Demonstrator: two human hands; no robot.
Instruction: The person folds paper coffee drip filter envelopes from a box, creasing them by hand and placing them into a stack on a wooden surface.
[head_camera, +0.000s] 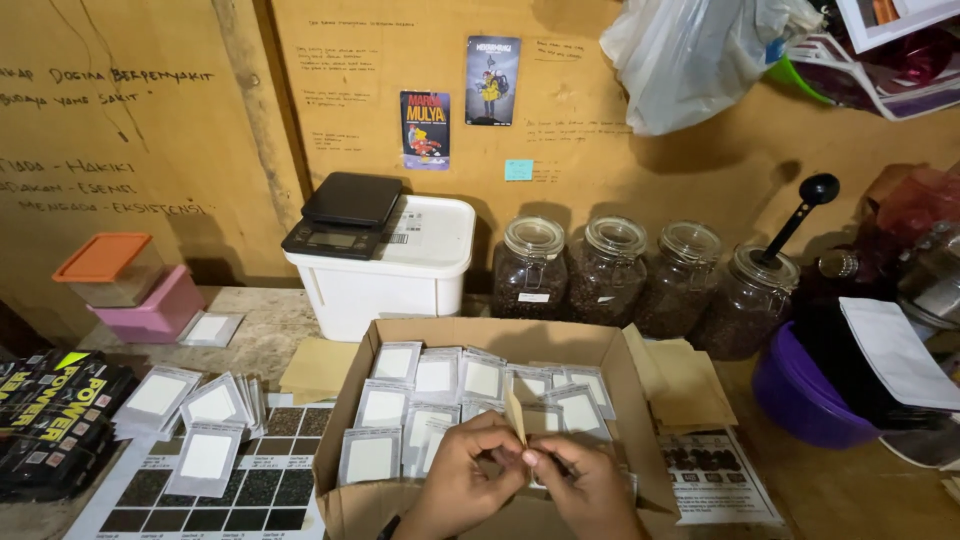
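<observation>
My left hand (462, 478) and my right hand (587, 490) meet over the near side of an open cardboard box (640, 400). Together they pinch a small tan paper piece (516, 416) that stands upright between the fingertips. My right hand also seems to hold a thin dark object, too hidden to identify. Inside the box lie several small silver sachets (395, 362) with white fronts, packed in rows.
More sachets (208, 455) lie on a printed chart (222, 492) at left, beside black packets (55, 420). A white tub (385, 285) bears a black scale (345, 212). Several glass jars of coffee beans (612, 268) line the wall. A purple bowl (795, 395) sits at right.
</observation>
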